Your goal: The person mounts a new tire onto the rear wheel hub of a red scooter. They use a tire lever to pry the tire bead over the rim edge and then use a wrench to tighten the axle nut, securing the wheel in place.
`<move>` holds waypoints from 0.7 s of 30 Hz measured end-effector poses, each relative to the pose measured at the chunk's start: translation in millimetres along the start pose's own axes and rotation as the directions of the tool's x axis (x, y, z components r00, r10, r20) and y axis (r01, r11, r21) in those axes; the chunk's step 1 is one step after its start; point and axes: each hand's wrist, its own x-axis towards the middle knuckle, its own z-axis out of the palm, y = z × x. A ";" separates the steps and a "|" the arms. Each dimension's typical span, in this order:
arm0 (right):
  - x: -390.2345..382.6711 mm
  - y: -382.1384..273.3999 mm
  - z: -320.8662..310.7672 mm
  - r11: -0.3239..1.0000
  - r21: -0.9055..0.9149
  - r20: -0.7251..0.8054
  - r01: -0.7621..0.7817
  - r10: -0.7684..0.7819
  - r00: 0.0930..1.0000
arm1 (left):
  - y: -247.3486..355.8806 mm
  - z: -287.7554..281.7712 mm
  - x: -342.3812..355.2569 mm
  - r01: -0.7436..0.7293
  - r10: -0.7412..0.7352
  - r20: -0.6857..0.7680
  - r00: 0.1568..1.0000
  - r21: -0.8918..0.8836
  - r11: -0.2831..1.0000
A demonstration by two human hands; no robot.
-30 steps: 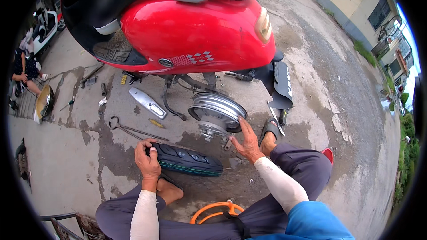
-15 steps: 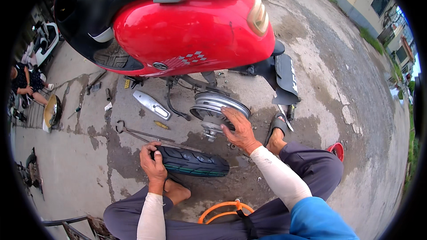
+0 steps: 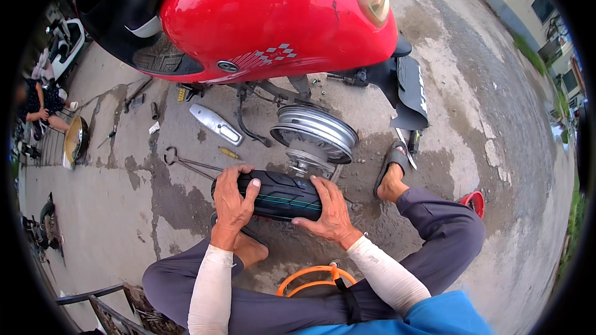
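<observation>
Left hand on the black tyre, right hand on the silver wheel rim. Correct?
Not quite: the head view shows the right hand on the black tyre, not the silver wheel rim. Left hand on the tyre is right.

The right grip (image 3: 333, 214), earlier at the rim of the silver wheel (image 3: 320, 125), now clasps the right end of a black tire (image 3: 279, 196). Tire and left grip (image 3: 231, 207) have shifted closer to the wheel, covering tips of long metal tongs (image 3: 194, 165) to its left.
</observation>
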 end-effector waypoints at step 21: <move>60.3 70.3 -73.0 0.973 0.084 -0.333 -0.216 0.232 0.914 | -13.0 68.4 143.7 0.234 -0.240 -0.134 0.961 -0.056 0.971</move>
